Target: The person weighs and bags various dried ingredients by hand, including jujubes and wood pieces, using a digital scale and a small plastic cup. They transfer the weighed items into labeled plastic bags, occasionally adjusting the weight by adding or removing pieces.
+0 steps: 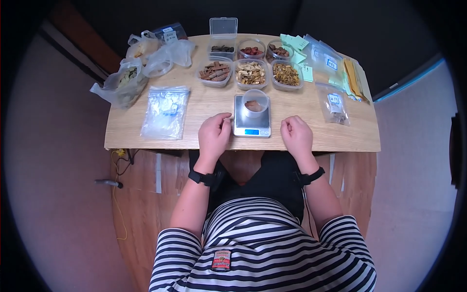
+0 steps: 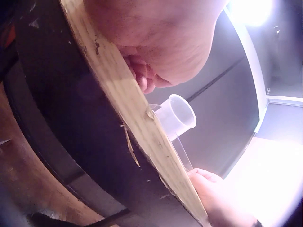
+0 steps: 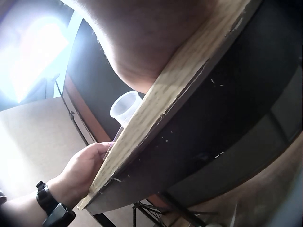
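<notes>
A digital scale (image 1: 252,122) with a lit blue display lies near the front edge of the table. On its plate stands a round clear plastic cup (image 1: 255,111), holding a brown piece (image 1: 253,105) of what looks like bark. To the left of the scale my left hand (image 1: 214,136) rests on the tabletop, fingers loosely bent and index finger near the scale's side. My right hand (image 1: 297,135) rests to the right of the scale, fingers loosely curled. Neither hand holds anything. In both wrist views the translucent cup shows past the table edge.
Behind the scale stand containers of bark strips (image 1: 215,73), pale slices (image 1: 250,74), yellow-brown pieces (image 1: 286,74) and red fruits (image 1: 251,49). Zip bags (image 1: 165,113) and plastic bags (image 1: 124,83) lie left. Green notes (image 1: 305,73), envelopes (image 1: 355,78) and a labelled bag (image 1: 333,104) lie right.
</notes>
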Action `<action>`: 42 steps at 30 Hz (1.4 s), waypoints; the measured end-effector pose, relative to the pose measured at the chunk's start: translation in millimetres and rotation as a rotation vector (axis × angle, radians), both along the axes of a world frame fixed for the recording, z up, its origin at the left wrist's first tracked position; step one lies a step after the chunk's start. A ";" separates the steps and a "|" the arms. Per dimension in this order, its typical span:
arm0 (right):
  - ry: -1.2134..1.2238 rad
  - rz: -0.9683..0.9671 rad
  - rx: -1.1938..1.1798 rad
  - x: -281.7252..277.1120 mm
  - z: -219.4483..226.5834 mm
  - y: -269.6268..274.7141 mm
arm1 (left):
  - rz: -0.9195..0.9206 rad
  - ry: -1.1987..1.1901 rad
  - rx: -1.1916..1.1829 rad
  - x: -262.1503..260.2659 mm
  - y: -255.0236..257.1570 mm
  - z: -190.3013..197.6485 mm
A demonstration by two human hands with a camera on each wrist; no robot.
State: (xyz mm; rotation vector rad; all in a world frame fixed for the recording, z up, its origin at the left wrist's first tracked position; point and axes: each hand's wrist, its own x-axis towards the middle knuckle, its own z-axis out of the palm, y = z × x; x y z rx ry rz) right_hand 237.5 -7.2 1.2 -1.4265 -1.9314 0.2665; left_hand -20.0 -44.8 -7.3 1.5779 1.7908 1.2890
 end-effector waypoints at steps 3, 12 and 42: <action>-0.006 -0.002 0.003 1.0 0.5 -0.7 | -0.002 0.007 -0.023 1.5 0.7 1.6; 0.021 -0.002 -0.010 2.2 2.4 -0.8 | -0.015 -0.032 -0.082 0.3 1.6 1.9; -0.040 0.054 -0.079 0.8 6.6 1.5 | 0.357 0.593 -0.221 -117.4 -13.4 57.4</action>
